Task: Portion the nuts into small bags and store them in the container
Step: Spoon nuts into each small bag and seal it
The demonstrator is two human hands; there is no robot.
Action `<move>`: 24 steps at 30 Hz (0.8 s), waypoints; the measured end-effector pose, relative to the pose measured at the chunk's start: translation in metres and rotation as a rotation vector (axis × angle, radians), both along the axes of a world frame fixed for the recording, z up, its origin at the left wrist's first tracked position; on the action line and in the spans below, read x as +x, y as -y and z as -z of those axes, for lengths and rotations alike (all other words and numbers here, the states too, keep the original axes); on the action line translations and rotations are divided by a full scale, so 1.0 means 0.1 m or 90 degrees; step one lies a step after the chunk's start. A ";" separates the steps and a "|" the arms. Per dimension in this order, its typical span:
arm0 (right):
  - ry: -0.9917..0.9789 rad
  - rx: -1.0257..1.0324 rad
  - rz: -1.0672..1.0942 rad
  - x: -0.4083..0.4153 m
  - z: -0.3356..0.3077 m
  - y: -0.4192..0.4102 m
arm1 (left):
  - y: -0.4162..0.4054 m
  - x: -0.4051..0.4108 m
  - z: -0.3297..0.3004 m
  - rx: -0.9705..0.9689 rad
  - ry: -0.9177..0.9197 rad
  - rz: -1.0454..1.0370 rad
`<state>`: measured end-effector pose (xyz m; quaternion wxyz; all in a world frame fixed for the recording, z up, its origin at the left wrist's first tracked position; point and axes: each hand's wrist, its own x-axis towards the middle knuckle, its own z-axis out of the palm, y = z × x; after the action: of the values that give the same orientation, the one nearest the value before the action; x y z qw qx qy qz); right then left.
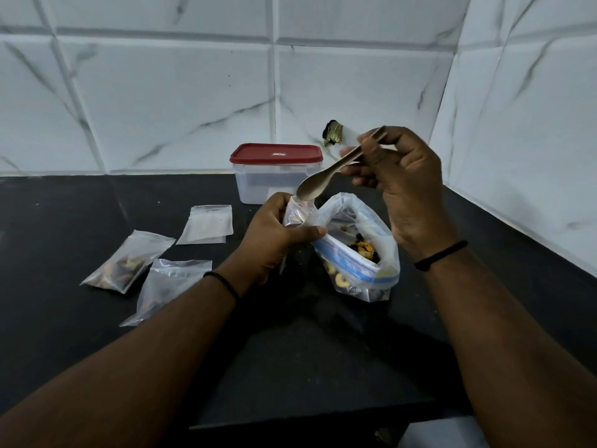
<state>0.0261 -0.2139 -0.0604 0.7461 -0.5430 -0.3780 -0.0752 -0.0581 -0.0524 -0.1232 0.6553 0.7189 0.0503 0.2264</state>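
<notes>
Spoon tipped over a small bag

The right hand (403, 189) gripped a wooden spoon (326, 176) over the small clear plastic bag (298, 215), which the left hand (274, 234) held closed-fingered beside the large blue-zip nut bag (365, 253).

Container (276, 176): stood at the back, by the wall.
Large bag (358, 250): lay before it.
Small bags (142, 263): lay left; the rearmost (208, 224) perhaps empty.

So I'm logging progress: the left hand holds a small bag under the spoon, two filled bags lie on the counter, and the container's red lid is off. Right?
Not quite: the red lid is on the container, as the head view shows. The rest holds: the left hand holds a small bag under the spoon, and two filled bags lie on the counter.
</notes>
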 end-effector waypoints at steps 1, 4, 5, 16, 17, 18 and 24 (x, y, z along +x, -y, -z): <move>-0.042 0.024 0.040 0.02 0.01 0.00 | 0.00 0.00 0.00 -0.006 0.007 -0.006; -0.169 0.007 0.216 0.16 0.06 0.07 | 0.01 0.01 -0.02 0.006 0.027 -0.042; -0.207 -0.029 0.252 0.22 0.09 0.10 | 0.00 0.03 -0.02 0.007 0.030 -0.052; -0.245 -0.392 0.449 0.22 0.35 0.22 | -0.05 0.10 0.02 -0.015 0.088 -0.091; -0.179 -0.437 0.534 0.15 0.32 0.23 | -0.06 0.10 0.01 -0.015 0.090 -0.093; -0.109 -0.435 0.569 0.05 0.28 0.22 | -0.07 0.09 0.00 -0.016 0.096 -0.095; 0.281 -0.719 0.501 -0.56 0.34 0.06 | -0.03 -0.01 -0.12 -0.087 0.072 -0.108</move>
<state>-0.0296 -0.2199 -0.0941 0.1755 -0.9137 -0.2778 -0.2392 -0.0587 -0.0491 -0.1113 0.6829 0.6522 0.0892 0.3169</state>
